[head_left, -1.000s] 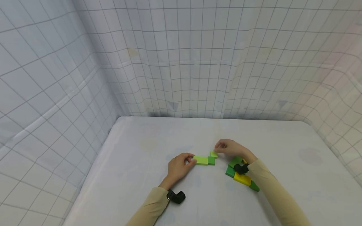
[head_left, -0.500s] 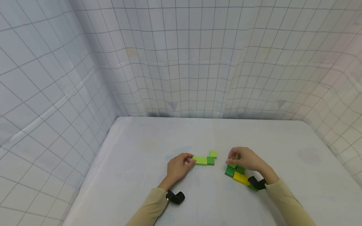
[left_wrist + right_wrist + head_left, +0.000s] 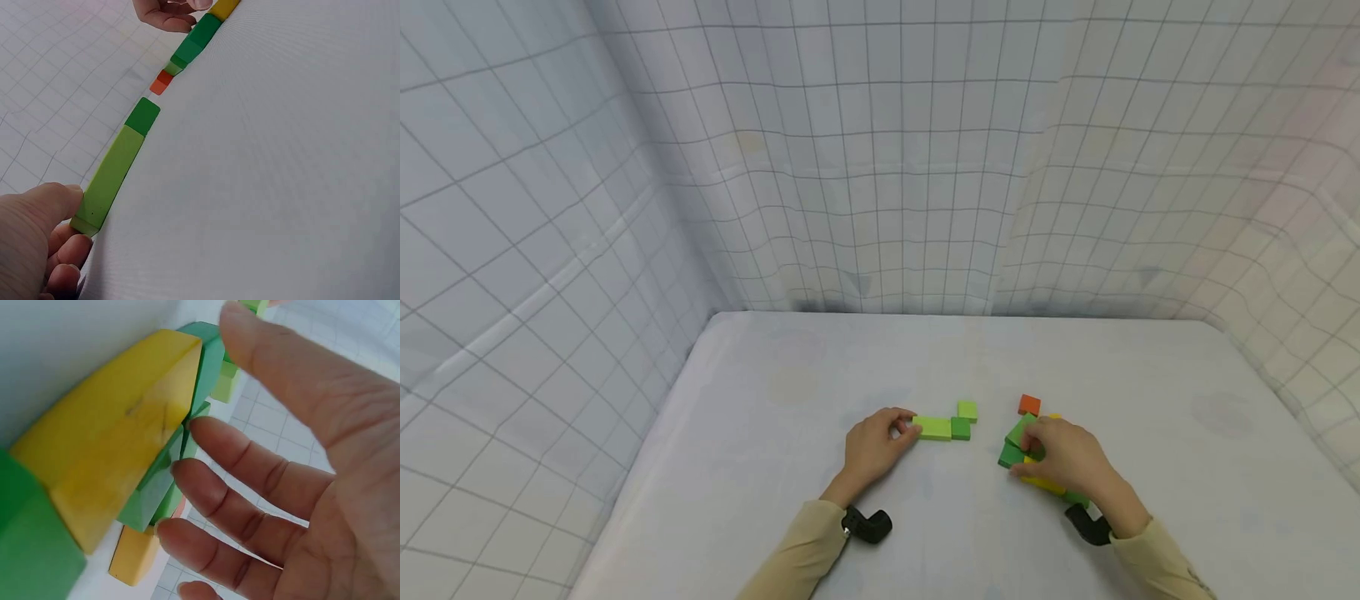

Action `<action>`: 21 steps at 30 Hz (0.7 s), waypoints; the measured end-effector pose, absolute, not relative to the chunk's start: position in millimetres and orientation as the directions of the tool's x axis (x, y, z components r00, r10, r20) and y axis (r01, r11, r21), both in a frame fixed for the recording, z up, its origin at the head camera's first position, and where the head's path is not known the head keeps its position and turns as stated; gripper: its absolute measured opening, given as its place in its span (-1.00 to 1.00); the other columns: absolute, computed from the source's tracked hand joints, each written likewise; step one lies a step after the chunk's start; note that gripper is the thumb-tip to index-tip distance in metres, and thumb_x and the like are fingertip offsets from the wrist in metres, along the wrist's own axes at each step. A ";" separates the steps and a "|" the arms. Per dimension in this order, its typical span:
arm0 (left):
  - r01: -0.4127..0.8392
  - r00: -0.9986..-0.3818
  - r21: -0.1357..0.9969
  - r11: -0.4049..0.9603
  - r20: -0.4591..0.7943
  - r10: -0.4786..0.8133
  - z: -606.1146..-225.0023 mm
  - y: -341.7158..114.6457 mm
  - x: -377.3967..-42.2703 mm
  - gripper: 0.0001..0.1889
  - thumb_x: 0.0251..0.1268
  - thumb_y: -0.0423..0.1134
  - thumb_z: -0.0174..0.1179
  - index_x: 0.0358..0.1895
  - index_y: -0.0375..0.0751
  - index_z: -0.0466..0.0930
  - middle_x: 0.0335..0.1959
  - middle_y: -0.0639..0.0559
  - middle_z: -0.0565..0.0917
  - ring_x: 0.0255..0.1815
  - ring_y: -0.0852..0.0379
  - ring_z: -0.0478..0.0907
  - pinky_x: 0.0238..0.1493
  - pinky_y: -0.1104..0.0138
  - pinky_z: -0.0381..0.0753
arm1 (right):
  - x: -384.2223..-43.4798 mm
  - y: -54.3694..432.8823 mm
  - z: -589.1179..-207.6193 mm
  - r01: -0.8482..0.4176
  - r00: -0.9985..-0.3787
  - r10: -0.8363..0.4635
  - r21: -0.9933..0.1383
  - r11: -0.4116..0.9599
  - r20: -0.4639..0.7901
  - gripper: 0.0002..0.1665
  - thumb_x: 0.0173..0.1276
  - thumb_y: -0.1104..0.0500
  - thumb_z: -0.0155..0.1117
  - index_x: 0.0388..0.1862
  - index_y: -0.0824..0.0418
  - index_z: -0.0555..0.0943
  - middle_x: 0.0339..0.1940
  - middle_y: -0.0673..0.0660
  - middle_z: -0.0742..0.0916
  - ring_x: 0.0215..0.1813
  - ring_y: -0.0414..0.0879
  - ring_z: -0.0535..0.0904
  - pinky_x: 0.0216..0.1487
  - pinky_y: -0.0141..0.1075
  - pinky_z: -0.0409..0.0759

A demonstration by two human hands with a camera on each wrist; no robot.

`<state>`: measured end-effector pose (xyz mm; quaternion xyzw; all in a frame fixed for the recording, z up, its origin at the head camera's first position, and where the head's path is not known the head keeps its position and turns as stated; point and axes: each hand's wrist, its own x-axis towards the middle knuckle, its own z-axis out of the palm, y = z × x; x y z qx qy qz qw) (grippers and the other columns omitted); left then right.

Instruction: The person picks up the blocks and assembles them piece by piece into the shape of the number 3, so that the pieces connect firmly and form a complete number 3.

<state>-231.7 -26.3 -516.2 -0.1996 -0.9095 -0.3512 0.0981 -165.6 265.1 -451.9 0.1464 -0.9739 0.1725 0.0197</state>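
My left hand (image 3: 874, 448) pinches the left end of a long light green block (image 3: 934, 428) between thumb and fingers. A short green block (image 3: 960, 428) sits at its right end. Behind that lies a small lime block (image 3: 967, 411). My right hand (image 3: 1067, 457) hovers over a cluster of blocks, thumb and fingers apart and holding nothing. In the right wrist view, a yellow block (image 3: 112, 425) and a teal-green block (image 3: 210, 359) lie close to its fingers. Whether the fingertips touch them I cannot tell.
An orange-red block (image 3: 1030, 404) stands at the back of the cluster. A dark green block (image 3: 1010, 455) is at its left edge, partly under a green one (image 3: 1021, 430). The white table (image 3: 790, 383) is bounded by gridded cloth walls (image 3: 925, 167).
My right hand has let go of the small lime block and moved right and toward me, over the cluster. The orange-red block has come into sight. My left hand has stayed put.
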 end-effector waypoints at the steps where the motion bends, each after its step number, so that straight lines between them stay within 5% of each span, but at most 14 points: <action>1: 0.432 -0.901 0.600 0.673 0.319 0.294 -516.5 -26.4 -231.8 -0.71 0.26 0.07 0.20 -0.11 0.01 0.69 -0.46 0.34 0.53 -0.60 0.38 0.32 -0.57 0.44 0.27 | -164.6 264.5 -452.3 -0.291 -0.957 -0.275 -0.324 0.900 0.095 -0.58 -0.16 -0.11 0.60 -0.50 0.03 0.55 -0.48 -0.15 0.54 -0.43 -0.26 0.40 -0.40 -0.28 0.40; 21: 0.439 -0.898 0.590 0.677 0.318 0.305 -517.9 -27.0 -233.8 -0.70 0.26 0.08 0.20 -0.10 0.01 0.69 -0.46 0.32 0.53 -0.59 0.39 0.33 -0.55 0.44 0.27 | -158.5 246.2 -458.1 -0.228 -0.970 -0.197 -0.262 0.938 0.141 -0.58 -0.12 -0.15 0.57 -0.59 0.08 0.56 -0.56 -0.09 0.46 -0.55 -0.24 0.31 -0.48 -0.30 0.31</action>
